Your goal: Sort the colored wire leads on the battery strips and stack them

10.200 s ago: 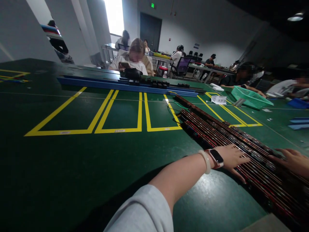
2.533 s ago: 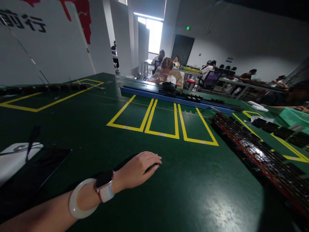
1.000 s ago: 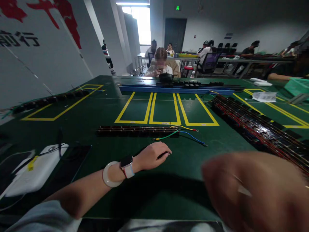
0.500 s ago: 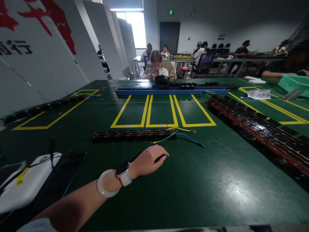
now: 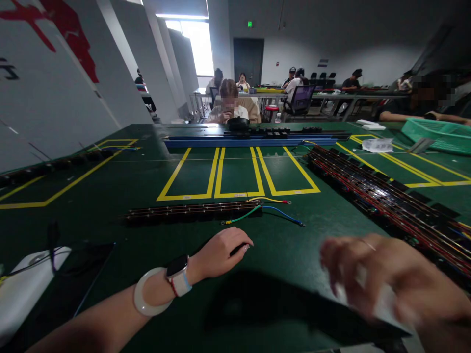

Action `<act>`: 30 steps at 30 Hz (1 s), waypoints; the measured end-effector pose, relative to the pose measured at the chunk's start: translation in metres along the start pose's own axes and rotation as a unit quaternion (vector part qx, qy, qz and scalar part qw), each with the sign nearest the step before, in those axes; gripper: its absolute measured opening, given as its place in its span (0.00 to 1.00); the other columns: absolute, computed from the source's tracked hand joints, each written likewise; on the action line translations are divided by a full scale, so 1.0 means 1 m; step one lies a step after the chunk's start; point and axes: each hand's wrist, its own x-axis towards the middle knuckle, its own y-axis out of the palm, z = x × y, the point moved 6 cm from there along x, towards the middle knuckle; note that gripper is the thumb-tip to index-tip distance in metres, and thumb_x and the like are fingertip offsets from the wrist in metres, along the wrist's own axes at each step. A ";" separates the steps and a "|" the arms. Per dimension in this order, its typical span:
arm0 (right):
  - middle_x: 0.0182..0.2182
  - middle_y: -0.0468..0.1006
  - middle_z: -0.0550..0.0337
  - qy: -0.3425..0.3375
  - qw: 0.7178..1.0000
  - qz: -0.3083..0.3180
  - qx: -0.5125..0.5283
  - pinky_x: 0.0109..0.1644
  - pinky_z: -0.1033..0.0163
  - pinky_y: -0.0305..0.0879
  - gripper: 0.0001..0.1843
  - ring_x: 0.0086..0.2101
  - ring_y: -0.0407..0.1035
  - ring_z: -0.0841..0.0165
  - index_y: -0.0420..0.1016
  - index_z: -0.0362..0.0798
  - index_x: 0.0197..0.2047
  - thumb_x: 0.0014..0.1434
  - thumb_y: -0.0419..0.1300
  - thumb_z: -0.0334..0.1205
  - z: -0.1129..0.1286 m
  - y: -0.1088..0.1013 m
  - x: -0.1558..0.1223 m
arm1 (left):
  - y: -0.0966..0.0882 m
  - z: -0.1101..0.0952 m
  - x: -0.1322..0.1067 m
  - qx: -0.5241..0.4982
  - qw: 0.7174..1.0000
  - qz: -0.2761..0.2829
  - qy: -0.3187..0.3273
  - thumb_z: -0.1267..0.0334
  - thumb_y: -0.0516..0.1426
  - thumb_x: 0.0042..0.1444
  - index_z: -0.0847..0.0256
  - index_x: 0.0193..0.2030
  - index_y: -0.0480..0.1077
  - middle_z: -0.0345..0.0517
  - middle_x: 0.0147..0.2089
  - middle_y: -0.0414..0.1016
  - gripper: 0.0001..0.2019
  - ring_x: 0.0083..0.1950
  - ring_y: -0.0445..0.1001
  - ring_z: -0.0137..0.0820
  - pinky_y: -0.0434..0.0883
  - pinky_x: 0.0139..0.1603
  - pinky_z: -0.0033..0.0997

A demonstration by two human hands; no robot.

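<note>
My left hand rests on the green table with its fingers curled down; whatever lies under them is hidden in shadow. A white bangle and a watch sit on that wrist. Just beyond it lies a long dark strip of parts with yellow, green and blue wires trailing from its right end. My right hand hovers low at the right, smeared by motion, with something pale and white across its fingers. It touches neither the strip nor the table that I can see.
A large bundle of dark strips with red wires runs along the right. Yellow outlined boxes and a blue rail lie further back. A white device and a black pad sit at the left. Other people sit at the far tables; a green basket stands far right.
My right hand, out of view half a second ago, has come back in at the lower right, blurred. The dark strip, absent 2.5 s ago, lies before my still left hand.
</note>
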 end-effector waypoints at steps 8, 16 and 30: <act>0.50 0.73 0.52 -0.131 0.965 0.067 -0.215 0.49 0.56 0.61 0.16 0.44 0.66 0.63 0.68 0.47 0.55 0.64 0.51 0.34 -0.047 0.093 0.074 | -0.010 0.004 0.002 0.007 0.998 -0.056 -0.037 0.66 0.49 0.62 0.59 0.46 0.68 0.44 0.45 0.72 0.10 0.48 0.70 0.30 0.69 0.52 0.34; 0.41 0.75 0.52 -0.244 0.904 0.077 -0.343 0.40 0.58 0.59 0.15 0.36 0.64 0.65 0.72 0.43 0.48 0.65 0.47 0.29 -0.053 0.139 0.086 | -0.031 0.012 -0.008 0.086 0.972 -0.218 -0.029 0.68 0.48 0.61 0.58 0.46 0.62 0.47 0.46 0.66 0.08 0.52 0.66 0.32 0.66 0.56 0.39; 0.45 0.73 0.52 -0.062 0.979 0.014 -0.196 0.47 0.56 0.60 0.14 0.43 0.66 0.62 0.71 0.48 0.51 0.61 0.56 0.36 -0.100 0.055 0.097 | -0.059 0.074 -0.006 0.292 0.952 -0.064 -0.072 0.55 0.44 0.64 0.57 0.63 0.56 0.48 0.65 0.59 0.22 0.67 0.53 0.36 0.47 0.68 0.53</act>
